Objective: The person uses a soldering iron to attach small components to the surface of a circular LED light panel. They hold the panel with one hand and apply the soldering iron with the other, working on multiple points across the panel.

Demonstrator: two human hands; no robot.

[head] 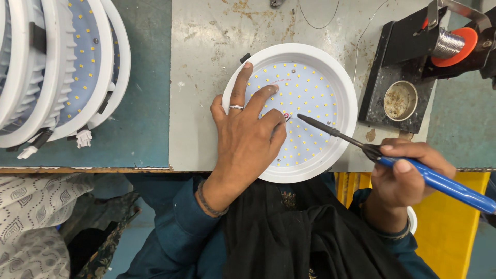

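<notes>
A round white lamp panel (315,77) dotted with small yellow diodes lies on the worn metal bench top (201,62), hanging slightly over the near edge. My left hand (245,137) presses flat on the panel's left half, a ring on one finger, its fingertips beside small red wires. My right hand (405,173) grips a blue-handled soldering iron (439,182). The iron's dark tip points left and reaches the panel's middle, close to my left fingertips.
A stack of similar white lamp panels (62,72) leans at the far left on a teal surface. A black soldering stand (400,77) with a round tin cup and a solder spool (449,44) sits at the right. Patterned cloth (31,222) lies lower left, a yellow object (449,227) lower right.
</notes>
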